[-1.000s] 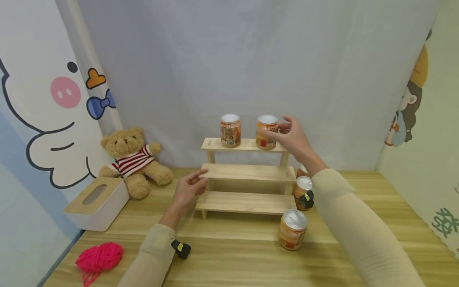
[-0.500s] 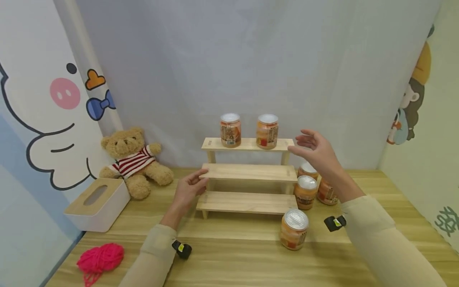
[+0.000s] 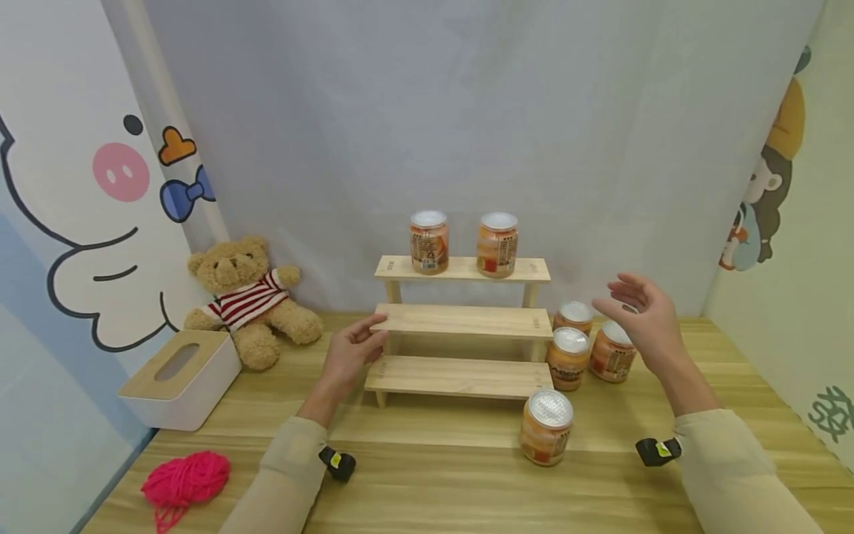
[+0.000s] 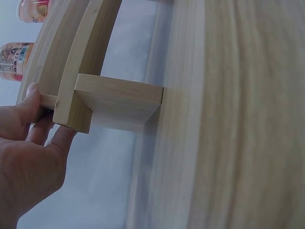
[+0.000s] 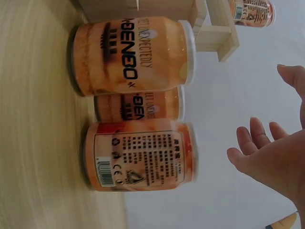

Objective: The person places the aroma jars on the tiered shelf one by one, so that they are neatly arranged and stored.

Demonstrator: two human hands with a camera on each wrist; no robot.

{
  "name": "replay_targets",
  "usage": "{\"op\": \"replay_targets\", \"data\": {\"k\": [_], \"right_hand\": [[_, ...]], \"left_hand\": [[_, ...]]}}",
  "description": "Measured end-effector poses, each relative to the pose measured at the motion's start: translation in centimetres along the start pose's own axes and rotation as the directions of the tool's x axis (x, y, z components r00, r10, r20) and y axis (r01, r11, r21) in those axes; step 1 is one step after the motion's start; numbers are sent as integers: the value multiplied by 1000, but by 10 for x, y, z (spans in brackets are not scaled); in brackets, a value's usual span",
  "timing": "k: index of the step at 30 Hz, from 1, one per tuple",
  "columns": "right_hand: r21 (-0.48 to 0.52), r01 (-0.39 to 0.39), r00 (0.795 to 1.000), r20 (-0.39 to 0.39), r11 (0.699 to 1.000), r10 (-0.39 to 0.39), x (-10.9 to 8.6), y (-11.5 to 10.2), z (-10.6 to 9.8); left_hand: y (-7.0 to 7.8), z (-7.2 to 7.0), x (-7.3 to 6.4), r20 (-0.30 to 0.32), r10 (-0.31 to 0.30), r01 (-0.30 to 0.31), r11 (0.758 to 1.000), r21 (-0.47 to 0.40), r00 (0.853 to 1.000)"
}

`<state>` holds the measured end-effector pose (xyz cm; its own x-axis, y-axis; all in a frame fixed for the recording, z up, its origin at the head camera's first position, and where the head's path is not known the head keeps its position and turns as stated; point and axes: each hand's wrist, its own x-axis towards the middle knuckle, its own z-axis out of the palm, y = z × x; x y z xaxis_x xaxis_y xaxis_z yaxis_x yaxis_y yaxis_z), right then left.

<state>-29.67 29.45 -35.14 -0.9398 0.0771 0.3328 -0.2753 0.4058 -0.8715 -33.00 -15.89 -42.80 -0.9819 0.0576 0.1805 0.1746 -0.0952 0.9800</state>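
Note:
A three-tier wooden display shelf (image 3: 460, 319) stands in the middle of the table. My left hand (image 3: 350, 352) grips the left end of its middle tier, thumb on top and fingers below, as the left wrist view (image 4: 38, 143) shows. Two orange-labelled cans with silver lids, a left can (image 3: 429, 248) and a right can (image 3: 497, 251), stand upright on the top tier. To the right, my right hand (image 3: 647, 322) is raised with spread, relaxed fingers, holding nothing. Below and left of it stand three more cans, the nearest being a can (image 3: 610, 360) partly behind the hand.
Another can (image 3: 547, 434) stands before the shelf's right front corner. At left are a teddy bear (image 3: 247, 297), a tissue box (image 3: 183, 378) and pink yarn (image 3: 187, 482). A grey curtain (image 3: 600, 133) hangs behind the table (image 3: 434, 475).
My right hand has let go of the right can on the top tier and moved right and down, over the grouped cans. My left hand has stayed on the shelf.

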Motion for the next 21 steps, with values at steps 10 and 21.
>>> {"op": "replay_targets", "data": {"k": [10,21], "right_hand": [[-6,-106,992,69,994,106,-3,38,-10],[-21,-178,959,220,984,179,1,59,-10]], "left_hand": [[-1,1,0,-2,-1,1,1000,-22,1000],[-1,0,-1,11,9,-8,999,-32,1000]]}}
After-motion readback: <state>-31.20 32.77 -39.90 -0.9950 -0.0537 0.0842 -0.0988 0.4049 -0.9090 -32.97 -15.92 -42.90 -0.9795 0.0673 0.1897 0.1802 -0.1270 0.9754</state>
